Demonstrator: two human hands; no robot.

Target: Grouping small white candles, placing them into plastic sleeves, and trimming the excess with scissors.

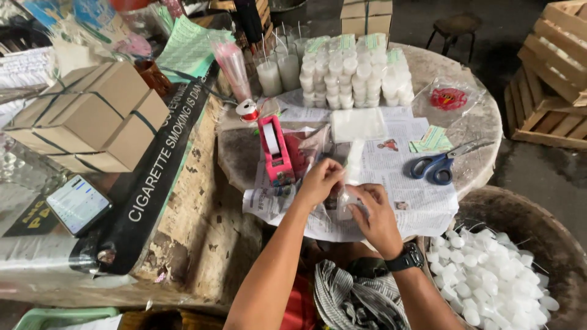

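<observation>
Pinching from both sides, the left hand [319, 181] and right hand [374, 214] met over a small clear bag [345, 197] on the newspaper [422, 205] covering the round table [483, 131]. The left fingers were curled shut on the bag's left edge; the right fingers were pressed together on its lower right corner. Whether the bag held anything could not be told. It lay between the hands, its long axis running away from the person toward the white stacks [354, 73], equally near to both. The pink tape dispenser [275, 150] stood just left of the left hand, the nearer one. Blue scissors [437, 165] lay well right, beyond the right hand. A basket [550, 235] of white pieces [489, 281] sat at lower right.
</observation>
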